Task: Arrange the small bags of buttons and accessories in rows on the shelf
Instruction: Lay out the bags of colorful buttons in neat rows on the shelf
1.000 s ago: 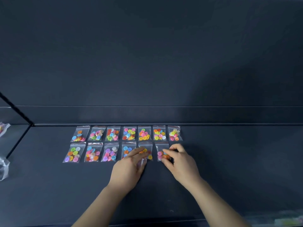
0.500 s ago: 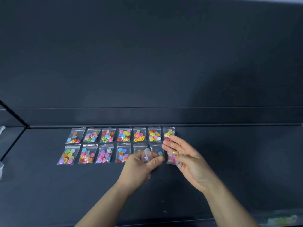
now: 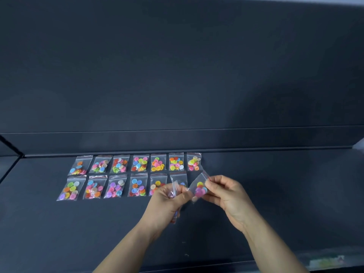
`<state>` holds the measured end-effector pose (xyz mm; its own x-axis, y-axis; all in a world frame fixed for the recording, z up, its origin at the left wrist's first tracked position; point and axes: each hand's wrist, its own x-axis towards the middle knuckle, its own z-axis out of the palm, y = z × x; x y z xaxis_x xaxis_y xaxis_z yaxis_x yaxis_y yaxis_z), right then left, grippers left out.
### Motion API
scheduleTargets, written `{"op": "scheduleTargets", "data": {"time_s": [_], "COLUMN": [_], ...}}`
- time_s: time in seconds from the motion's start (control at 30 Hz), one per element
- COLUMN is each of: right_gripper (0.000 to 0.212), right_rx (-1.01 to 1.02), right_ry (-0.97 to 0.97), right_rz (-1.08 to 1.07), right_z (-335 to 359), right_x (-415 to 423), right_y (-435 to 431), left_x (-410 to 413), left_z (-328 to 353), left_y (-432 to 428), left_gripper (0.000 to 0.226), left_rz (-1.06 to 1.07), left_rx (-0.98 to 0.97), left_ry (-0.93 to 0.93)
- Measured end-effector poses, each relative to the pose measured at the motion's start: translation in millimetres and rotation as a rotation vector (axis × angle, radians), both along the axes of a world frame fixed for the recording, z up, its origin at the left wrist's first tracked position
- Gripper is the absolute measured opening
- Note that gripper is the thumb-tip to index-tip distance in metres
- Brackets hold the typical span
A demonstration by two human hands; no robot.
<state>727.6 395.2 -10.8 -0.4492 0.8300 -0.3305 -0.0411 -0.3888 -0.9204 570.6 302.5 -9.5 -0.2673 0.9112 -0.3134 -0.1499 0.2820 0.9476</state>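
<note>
- Right hand point(image 3: 226, 194): fingers point(image 3: 214, 181) pinch one button bag point(image 3: 201, 187), tilted above the shelf point(image 3: 275, 194), just in front of the back row's last bag point(image 3: 194, 164).
- Left hand point(image 3: 167, 201) grips spare bags point(image 3: 175, 189), front-left of that last bag.
- The free slot seems to lie directly before that last bag, so the right hand is nearer.

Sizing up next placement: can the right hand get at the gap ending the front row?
Probably yes. The right hand, pinching a button bag, hangs above that end of the shelf, in front of the back row's last bag. Nothing shows there; the left hand, gripping spare bags, is beside it.
</note>
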Motion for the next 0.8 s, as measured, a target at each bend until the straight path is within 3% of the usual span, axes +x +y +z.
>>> {"op": "scheduleTargets", "data": {"time_s": [0.1, 0.3, 0.37, 0.43, 0.53, 0.67, 0.8], "right_gripper": [0.009, 0.004, 0.009, 0.011, 0.011, 0.016, 0.024], "right_rx": [0.036, 0.212, 0.307, 0.432, 0.554, 0.698, 0.894], "right_ry": [-0.030, -0.238, -0.351, -0.484, -0.613, -0.713, -0.735], "right_rz": [0.000, 0.041, 0.043, 0.070, 0.141, 0.203, 0.147], "right_z": [1.4, -4.6, -10.5, -17.4, -26.5, -29.1, -34.2], "right_x": [-0.3, -1.0, -3.1, -4.8, -8.4, -18.1, -11.2], "right_y": [3.5, 16.4, 25.1, 35.9, 47.4, 49.1, 45.1], "left_x": [2.3, 3.1, 2.0, -3.8, -12.0, -15.3, -16.6], "left_z": [0.6, -7.5, -13.6, -19.9, -29.1, -38.1, -41.5], "left_y": [0.3, 2.6, 1.5, 1.0, 1.3, 6.2, 8.9], "left_gripper": [0.018, 0.016, 0.013, 0.005, 0.021, 0.028, 0.035], "left_rz": [0.026, 0.060, 0.099, 0.146, 0.093, -0.028, -0.141], "left_rx": [0.013, -0.041, -0.063, -0.096, -0.050, -0.009, -0.063], "left_ry": [-0.016, 0.128, 0.269, 0.524, 0.889, 1.110, 1.197]}}
